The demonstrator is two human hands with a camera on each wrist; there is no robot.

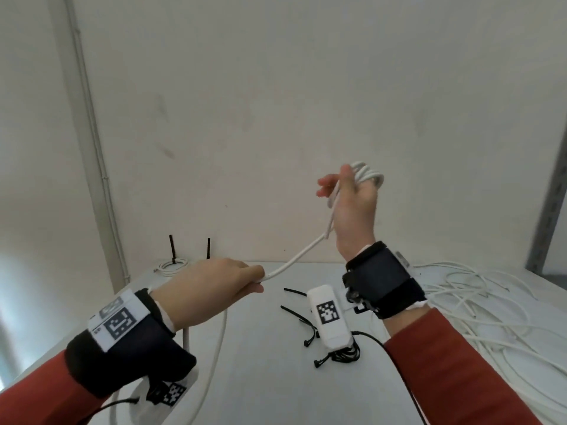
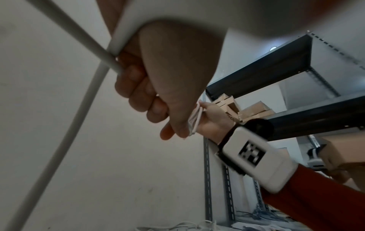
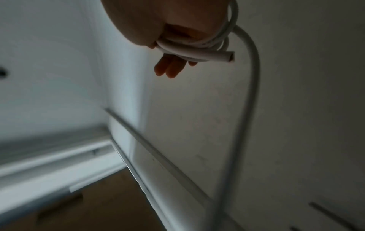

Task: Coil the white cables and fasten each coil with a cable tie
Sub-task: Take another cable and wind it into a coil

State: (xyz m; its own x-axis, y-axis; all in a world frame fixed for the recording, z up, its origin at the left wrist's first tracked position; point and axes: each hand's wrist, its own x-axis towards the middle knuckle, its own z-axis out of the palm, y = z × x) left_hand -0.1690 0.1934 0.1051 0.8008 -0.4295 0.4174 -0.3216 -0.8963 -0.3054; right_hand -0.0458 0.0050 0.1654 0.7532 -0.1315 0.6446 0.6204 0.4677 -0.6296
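1. Head: right hand, at 2 o'clock from left hand, pinches the coil wound round its fingers; left hand fists the white cable. A taut span winds neatly.
2. Left wrist: fingers wrap the cable; let it slide.
3. Right wrist: cut end juts toward 3 o'clock; tuck before tying.

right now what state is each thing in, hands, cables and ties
left hand, fist gripping the white cable, raised off the table
right hand, raised, the cable wound round it in loops
white cable, partly coiled, one stretch running between the hands, rest hanging to the table
loose cables, tangled heap on the table, uncoiled
cable ties, lying loose on the table, unused
back coil, wound, lying at the table's far edge
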